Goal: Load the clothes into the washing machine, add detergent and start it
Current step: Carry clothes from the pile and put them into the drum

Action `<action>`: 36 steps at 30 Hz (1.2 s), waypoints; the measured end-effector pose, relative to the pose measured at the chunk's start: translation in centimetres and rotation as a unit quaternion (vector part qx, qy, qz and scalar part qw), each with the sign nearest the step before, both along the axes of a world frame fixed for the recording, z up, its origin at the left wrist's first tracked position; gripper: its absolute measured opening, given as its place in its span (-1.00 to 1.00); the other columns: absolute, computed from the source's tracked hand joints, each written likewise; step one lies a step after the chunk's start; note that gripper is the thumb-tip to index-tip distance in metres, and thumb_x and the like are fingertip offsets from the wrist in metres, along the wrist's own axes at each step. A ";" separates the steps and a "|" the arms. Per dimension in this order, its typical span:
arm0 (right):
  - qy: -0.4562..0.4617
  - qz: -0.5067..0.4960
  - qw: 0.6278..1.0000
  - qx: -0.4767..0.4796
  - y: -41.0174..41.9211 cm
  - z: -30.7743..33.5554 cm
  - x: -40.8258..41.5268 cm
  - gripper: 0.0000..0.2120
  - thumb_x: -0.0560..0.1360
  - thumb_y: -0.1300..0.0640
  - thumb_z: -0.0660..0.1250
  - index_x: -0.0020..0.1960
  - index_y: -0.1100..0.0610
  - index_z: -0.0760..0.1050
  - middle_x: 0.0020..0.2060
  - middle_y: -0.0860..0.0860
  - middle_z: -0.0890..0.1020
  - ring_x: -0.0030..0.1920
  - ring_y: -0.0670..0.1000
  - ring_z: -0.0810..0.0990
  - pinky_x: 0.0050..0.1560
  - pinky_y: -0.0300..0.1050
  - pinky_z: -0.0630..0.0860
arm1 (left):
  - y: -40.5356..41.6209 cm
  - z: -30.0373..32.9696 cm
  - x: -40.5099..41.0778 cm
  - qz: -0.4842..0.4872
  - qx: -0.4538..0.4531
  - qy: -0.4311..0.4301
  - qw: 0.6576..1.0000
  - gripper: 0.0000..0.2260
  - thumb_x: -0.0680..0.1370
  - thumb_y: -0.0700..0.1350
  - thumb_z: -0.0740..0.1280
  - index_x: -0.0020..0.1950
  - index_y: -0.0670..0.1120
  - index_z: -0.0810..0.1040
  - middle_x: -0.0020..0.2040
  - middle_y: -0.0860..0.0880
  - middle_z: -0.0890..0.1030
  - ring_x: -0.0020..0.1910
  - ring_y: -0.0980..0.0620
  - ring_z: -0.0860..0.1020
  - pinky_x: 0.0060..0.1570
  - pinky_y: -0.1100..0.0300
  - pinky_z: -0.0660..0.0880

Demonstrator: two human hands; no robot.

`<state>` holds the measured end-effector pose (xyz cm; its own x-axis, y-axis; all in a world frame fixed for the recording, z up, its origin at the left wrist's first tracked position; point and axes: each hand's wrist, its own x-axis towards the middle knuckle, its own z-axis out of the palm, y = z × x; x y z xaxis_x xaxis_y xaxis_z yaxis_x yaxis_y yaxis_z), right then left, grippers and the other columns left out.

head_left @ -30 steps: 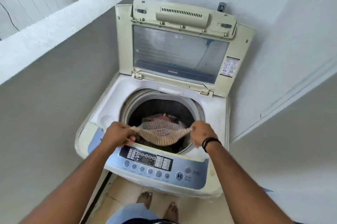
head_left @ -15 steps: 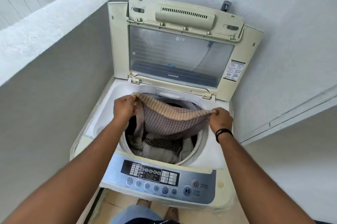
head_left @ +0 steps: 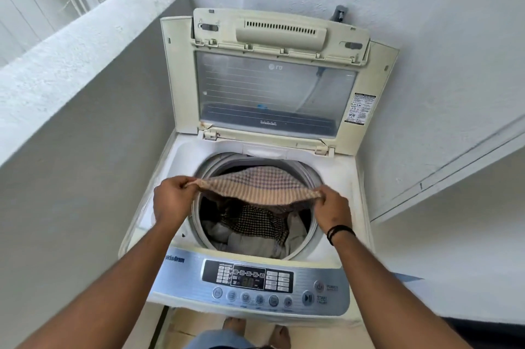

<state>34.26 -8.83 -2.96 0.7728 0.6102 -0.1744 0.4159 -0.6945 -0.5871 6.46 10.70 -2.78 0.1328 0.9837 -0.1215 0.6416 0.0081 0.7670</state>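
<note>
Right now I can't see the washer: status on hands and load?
Left hand and right hand pinch the beige checked cloth, stretched over the open drum. Clothes already inside. Lid up, nothing blocking.

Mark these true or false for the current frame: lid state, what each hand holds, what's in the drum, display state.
1. The cream plastic washing machine lid is raised. True.
2. Both the left hand and the right hand pinch the beige checked cloth. True.
3. The round drum holds nothing. False: a dark checked garment and pale clothes lie inside.
4. The beige checked cloth lies on the blue-grey control panel. False: it is stretched over the drum opening.
5. The panel display is lit. True.
</note>
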 end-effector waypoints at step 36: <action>-0.078 -0.347 0.932 0.068 -36.4 3.2 -19.1 -0.92 0.49 0.19 0.35 -0.11 0.10 0.63 -0.17 -0.01 0.71 -0.11 0.02 0.64 -0.04 -0.17 0.50 | -35.7 2.1 8.7 -0.648 -0.025 -0.041 0.761 -0.93 0.48 -0.03 0.46 -0.18 0.03 0.62 -0.32 0.10 0.60 -0.31 0.16 0.56 -0.25 0.20 0.47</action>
<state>15.21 -45.20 0.25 0.9992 -0.0380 0.0154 -0.0184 -0.7515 -0.6595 15.12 -25.01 -0.66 0.9955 0.0160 -0.0934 0.0863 -0.5596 0.8243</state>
